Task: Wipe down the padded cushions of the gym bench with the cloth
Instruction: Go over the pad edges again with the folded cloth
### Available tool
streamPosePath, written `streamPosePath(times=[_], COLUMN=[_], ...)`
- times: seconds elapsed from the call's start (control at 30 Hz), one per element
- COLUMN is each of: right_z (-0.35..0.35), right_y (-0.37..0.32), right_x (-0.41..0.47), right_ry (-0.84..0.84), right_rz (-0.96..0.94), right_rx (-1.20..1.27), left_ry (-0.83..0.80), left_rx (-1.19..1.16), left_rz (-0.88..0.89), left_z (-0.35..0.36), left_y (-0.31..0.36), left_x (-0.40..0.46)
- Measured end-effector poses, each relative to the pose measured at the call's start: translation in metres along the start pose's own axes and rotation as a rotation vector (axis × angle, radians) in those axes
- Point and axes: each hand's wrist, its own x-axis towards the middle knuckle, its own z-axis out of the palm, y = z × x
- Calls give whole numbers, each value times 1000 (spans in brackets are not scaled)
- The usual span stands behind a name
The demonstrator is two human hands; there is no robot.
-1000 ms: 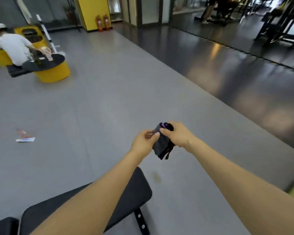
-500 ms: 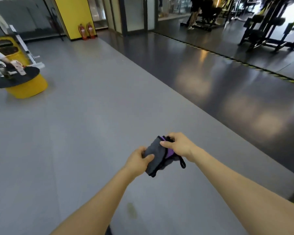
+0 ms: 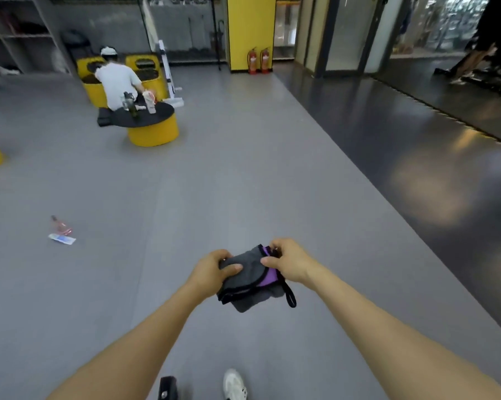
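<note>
Both hands held the folded cloth [image 3: 248, 280] in mid-air above the floor [image 3: 243, 183]: left hand [image 3: 214, 269] and right hand [image 3: 289, 262] each closed on an edge. No cushion was in view; wiping apparently remained undone.

Between my hands the cloth [image 3: 245, 272] is soft, matt grey fabric with a smoother purple panel and black edging. Under them the grey floor [image 3: 243, 183] looks dull and smooth; off to the right the darker floor [image 3: 416, 157] shines glossy.
</note>
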Motion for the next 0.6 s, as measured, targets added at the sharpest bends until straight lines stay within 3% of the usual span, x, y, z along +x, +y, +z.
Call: streamPosePath(times=[0.27, 0.6], right_z=[-15, 114], right_y=[-114, -287], right_x=[187, 395], right_ry=[-72, -491], right_rz=[-69, -409], right_rx=[-147, -351], left_ry=[85, 326], left_rx=[-203, -238], left_rz=[-65, -354], left_z=[-122, -296], left_y=[-14, -126], left_x=[132, 196])
